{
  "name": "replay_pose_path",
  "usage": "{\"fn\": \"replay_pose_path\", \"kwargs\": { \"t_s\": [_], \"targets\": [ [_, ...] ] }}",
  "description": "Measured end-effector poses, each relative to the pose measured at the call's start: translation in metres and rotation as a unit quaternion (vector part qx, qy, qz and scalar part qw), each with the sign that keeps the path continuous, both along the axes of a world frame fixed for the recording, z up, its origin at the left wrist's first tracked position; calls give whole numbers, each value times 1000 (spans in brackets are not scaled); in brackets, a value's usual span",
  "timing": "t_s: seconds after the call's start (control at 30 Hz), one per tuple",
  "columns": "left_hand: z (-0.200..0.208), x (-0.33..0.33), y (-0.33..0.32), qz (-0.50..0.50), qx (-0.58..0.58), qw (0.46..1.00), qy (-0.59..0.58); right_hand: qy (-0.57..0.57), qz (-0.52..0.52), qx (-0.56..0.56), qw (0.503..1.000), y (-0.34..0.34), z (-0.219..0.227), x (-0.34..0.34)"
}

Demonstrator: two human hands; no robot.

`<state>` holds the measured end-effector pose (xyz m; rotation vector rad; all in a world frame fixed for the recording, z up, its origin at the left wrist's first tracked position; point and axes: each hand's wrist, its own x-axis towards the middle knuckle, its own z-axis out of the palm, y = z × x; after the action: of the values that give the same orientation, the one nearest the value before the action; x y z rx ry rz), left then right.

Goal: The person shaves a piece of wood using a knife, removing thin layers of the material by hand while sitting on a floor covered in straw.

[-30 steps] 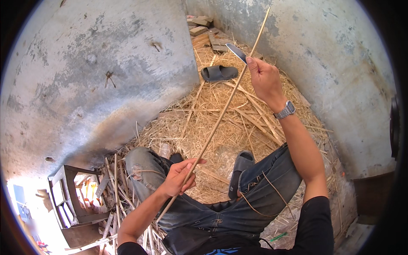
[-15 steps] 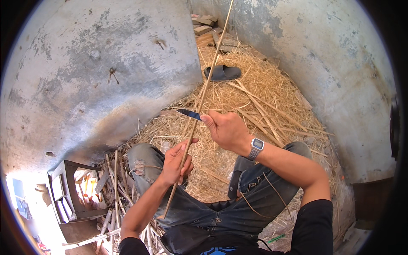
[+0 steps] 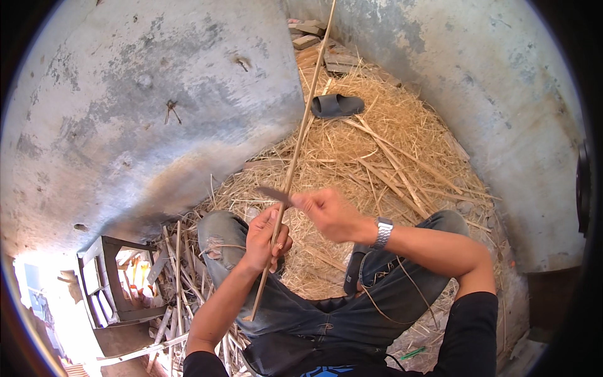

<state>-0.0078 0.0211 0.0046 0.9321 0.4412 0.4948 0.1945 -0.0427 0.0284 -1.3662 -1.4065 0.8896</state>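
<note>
A long thin strip of wood or bamboo [image 3: 303, 129] slants from my lap up toward the far wall. Low on the strip, my left hand [image 3: 264, 239] is wrapped round it, thumb up. My right hand [image 3: 333, 215], slightly smeared by motion, grips a knife [image 3: 274, 194] whose handle is hidden in the fist. The dark blade lies across the strip, just above my left fingers. A metal-banded watch [image 3: 383, 233] circles my right wrist.
Shavings [image 3: 402, 129] cover the floor, with several split strips [image 3: 402, 179] on top. A dark slipper [image 3: 338, 105] lies beyond my hands. Walls [image 3: 188, 81] rise at left and right. A dark frame [image 3: 116, 283] and a pile of sticks [image 3: 179, 270] are at my left.
My right hand has drawn the knife down the strip, toward my left hand. The left hand keeps its hold on the strip. The whole view has shifted slightly.
</note>
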Motion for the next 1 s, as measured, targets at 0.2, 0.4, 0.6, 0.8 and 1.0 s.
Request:
{"fn": "replay_pose_path", "kwargs": {
  "t_s": [0.2,0.4,0.6,0.8,1.0],
  "targets": [
    [3,-5,-9,5,109,989,101,-134,-127,60,981,19,22,57],
    [-7,-9,-21,15,165,977,132,-207,-193,82,956,26,35,84],
    [-13,-15,-26,-7,168,974,153,-244,-309,84,915,32,48,132],
    [-11,-10,-29,-11,231,959,164,-291,-333,95,892,35,41,138],
    [-11,-5,-23,37,194,964,180,-309,-149,61,937,17,14,62]
  ]
}}
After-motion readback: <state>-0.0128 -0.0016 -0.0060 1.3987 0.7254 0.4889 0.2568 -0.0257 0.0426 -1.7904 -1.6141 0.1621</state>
